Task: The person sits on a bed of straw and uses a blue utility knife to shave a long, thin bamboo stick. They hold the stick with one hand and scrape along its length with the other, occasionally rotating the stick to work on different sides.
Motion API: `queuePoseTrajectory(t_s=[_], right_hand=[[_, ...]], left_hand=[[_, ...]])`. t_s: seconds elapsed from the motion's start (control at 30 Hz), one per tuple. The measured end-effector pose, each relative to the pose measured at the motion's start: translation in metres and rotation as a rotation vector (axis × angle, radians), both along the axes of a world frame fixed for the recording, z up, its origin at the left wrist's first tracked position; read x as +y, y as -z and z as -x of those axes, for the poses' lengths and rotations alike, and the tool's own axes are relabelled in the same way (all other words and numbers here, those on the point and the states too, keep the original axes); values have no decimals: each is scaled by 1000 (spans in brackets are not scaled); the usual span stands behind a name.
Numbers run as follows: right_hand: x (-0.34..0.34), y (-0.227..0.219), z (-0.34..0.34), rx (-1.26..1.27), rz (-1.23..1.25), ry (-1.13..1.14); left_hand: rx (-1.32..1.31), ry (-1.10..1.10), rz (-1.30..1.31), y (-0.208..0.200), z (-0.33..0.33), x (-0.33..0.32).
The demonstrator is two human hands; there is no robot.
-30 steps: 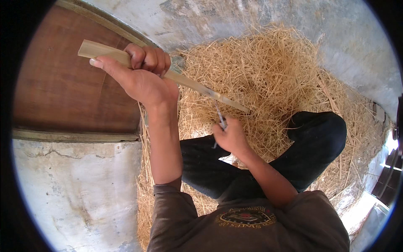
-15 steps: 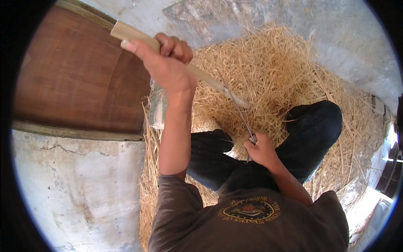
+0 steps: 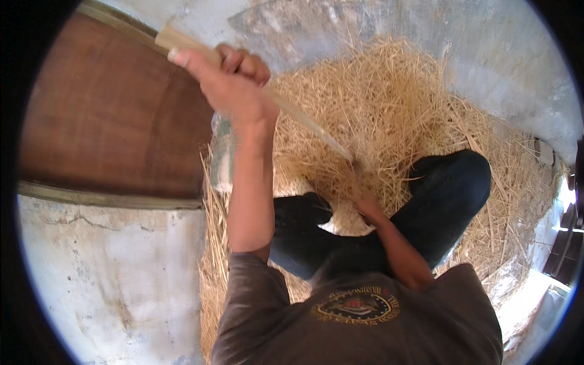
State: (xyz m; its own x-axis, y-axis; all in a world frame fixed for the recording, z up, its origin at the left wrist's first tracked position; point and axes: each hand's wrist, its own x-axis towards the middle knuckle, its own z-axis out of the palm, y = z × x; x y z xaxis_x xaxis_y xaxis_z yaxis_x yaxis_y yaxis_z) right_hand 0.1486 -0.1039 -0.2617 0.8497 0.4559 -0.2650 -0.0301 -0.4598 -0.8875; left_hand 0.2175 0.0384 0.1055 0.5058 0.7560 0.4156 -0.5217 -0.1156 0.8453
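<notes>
My left hand [image 3: 234,88], raised at upper left, is closed around a pale bamboo stick [image 3: 307,121]. One end juts out past my thumb; the rest slants down to the right toward the space between my knees. At that low end is a knife [image 3: 357,173], smeared by motion. My right hand [image 3: 368,208], also blurred, grips it just in front of my lap. The blade seems to meet the stick near its tip, though exact contact is hard to see. Behind both lies a heap of thin straw-coloured shavings [image 3: 377,79].
My crossed legs [image 3: 450,185] in dark trousers flank the work. A brown wooden panel [image 3: 109,115] rises at left above a cracked whitish wall [image 3: 109,267]. A stained grey wall [image 3: 505,67] closes off the far side. Long strips [image 3: 496,201] lie among the shavings at right.
My right hand and the knife have moved forward, away from my body, along the stick's low end. My left hand has shifted slightly left, still holding the stick.
</notes>
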Motion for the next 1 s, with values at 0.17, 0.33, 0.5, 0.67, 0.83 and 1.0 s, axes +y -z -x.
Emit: queuePoseTrajectory(t_s=[0.17, 0.33, 0.5, 0.67, 0.83, 1.0], right_hand=[[5, -25, -21, 7, 84, -4], [49, -187, -7, 151, -510, -42], [87, -192, 19, 51, -580, -3], [82, -166, 11, 56, -361, -70], [95, -186, 4, -210, -470, -30], [55, -61, -6, 74, -189, 31]], left_hand=[[-23, -43, 34, 4, 11, 48], [-69, -183, 35, 4, 4, 55], [-102, -321, 19, 9, 5, 53], [-135, -350, -8, 15, 12, 63], [-143, -279, -28, 15, 15, 53], [-214, -270, 18, 11, 12, 51]])
